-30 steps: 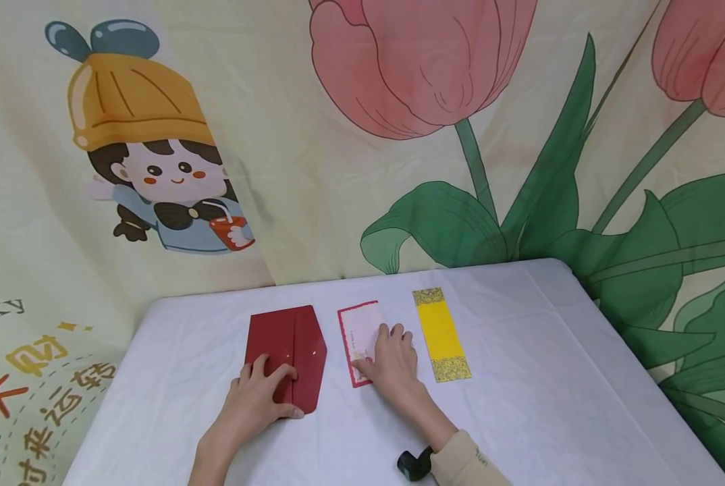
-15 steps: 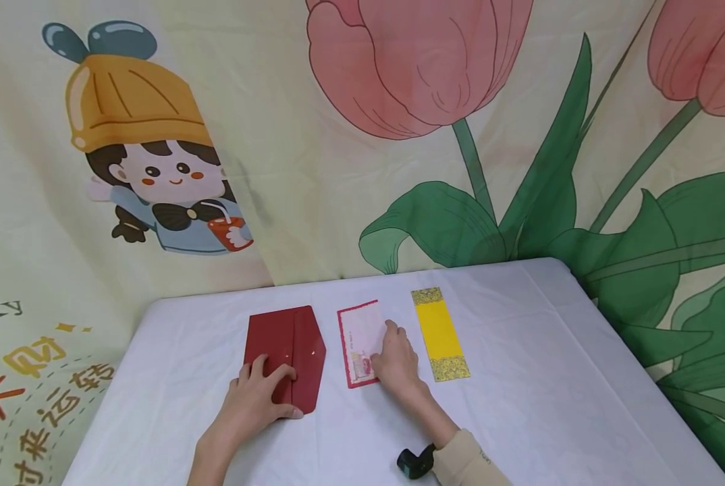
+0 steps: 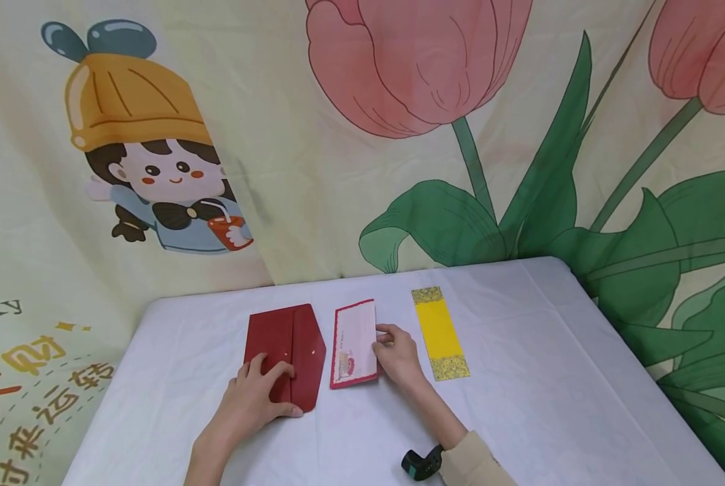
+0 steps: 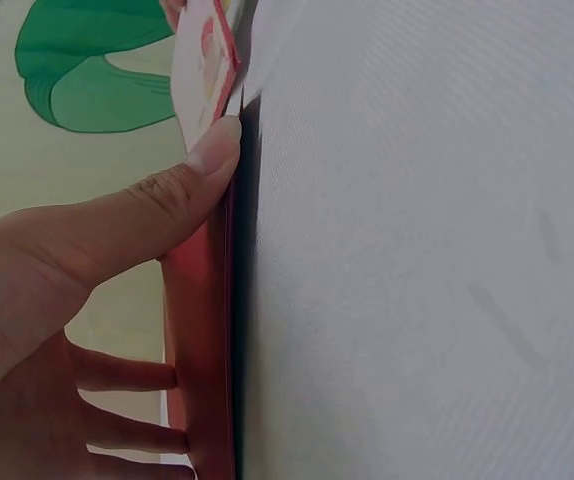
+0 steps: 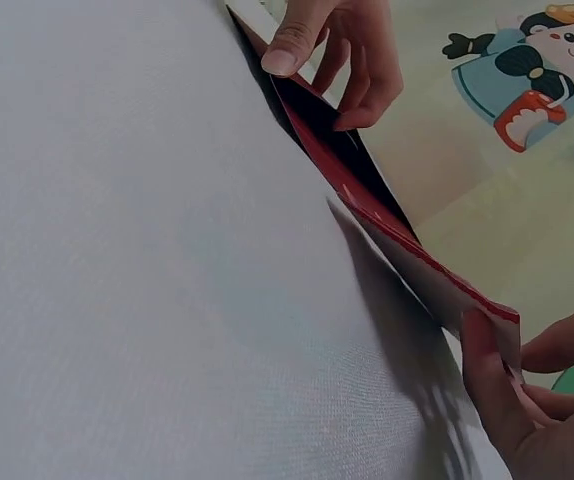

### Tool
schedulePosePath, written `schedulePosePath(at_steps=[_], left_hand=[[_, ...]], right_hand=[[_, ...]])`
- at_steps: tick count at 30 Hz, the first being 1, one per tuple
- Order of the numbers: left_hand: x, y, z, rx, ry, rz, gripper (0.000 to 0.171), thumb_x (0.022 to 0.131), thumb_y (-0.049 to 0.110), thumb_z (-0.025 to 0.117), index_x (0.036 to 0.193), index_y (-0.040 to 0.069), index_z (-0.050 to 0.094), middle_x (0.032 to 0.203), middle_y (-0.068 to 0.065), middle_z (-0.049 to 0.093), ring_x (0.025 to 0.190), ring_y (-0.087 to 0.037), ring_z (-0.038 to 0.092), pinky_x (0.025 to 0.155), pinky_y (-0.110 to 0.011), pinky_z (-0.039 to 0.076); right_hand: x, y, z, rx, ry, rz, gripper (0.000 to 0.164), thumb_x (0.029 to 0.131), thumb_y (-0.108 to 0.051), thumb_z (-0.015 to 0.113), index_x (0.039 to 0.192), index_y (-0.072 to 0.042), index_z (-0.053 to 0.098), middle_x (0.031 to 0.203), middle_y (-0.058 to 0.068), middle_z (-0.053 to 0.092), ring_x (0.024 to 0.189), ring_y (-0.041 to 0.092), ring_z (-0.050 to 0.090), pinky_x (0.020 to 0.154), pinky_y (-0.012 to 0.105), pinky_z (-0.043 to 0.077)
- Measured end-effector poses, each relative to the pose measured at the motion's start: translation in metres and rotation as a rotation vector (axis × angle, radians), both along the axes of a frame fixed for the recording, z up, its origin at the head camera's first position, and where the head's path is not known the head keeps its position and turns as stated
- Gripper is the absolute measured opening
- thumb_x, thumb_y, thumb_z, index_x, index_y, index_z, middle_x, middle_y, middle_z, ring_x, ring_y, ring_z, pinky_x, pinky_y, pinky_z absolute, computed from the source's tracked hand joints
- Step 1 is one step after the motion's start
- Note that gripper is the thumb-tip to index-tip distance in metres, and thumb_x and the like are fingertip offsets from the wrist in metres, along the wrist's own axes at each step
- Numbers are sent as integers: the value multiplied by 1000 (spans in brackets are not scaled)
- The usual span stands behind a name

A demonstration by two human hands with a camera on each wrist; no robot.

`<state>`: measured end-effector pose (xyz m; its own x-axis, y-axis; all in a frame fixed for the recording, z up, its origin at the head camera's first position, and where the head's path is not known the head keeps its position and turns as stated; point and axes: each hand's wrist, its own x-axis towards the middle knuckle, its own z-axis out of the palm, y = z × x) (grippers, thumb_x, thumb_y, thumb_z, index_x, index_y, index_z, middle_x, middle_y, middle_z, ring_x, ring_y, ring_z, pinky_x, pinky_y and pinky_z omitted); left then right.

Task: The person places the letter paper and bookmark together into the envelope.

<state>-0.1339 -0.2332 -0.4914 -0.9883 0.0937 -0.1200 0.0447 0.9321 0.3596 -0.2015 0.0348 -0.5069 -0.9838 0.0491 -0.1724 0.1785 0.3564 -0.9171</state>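
Observation:
A dark red envelope (image 3: 271, 331) lies flat on the white table with its pointed flap to the right. My left hand (image 3: 250, 395) rests on it, fingertips on its face. The left wrist view shows the thumb against the near edge of the envelope (image 4: 202, 340). Just right of the envelope is a pale pink card (image 3: 355, 337) with a red border. My right hand (image 3: 399, 354) pinches its right edge between thumb and fingers. In the right wrist view the card (image 5: 432, 280) is tilted, its gripped side raised off the cloth and casting a shadow.
A yellow strip with patterned gold ends (image 3: 441, 331) lies right of my right hand. A black wrist device (image 3: 422, 464) sits at my right cuff. Behind the table's far edge hangs a printed curtain (image 3: 296, 169) with tulips and a cartoon figure.
My right hand went from lying over the card to pinching its right edge. The card has shifted slightly left and its right side has risen. My left hand and the envelope stayed put.

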Motion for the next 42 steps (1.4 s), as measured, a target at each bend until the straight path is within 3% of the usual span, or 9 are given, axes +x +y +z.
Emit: schedulePosePath(at_steps=[11,19,35,42], left_hand=[[2,-3,-2,14,26,-9,63,69,50,93,120,28,63,147,-31,40,132,-58,38,100,-74,41],[2,-3,-1,22,21,-6,64,69,51,93,121,27,63,147,-31,40,134,-57,37,102,-74,39],[0,-4,-5,8,3,7,69,68,52,93,124,26,63,149,-31,39,134,-57,37,104,-75,37],[1,-2,-3,-1,-6,11,70,68,51,93,126,25,63,148,-31,40,134,-56,37,104,-75,39]], right_hand=[[3,-1,3,-113,8,27,39,97,-9,67,136,-9,62,111,10,67,87,21,63,65,26,57],[7,-11,7,-186,20,83,39,98,-11,65,137,-8,61,112,10,66,74,19,64,62,27,58],[5,-37,-10,-275,20,145,37,94,-2,65,132,-3,62,105,12,65,71,14,65,55,29,58],[5,-49,-9,-283,5,166,38,94,-2,67,132,-2,63,105,12,66,71,14,66,56,31,60]])
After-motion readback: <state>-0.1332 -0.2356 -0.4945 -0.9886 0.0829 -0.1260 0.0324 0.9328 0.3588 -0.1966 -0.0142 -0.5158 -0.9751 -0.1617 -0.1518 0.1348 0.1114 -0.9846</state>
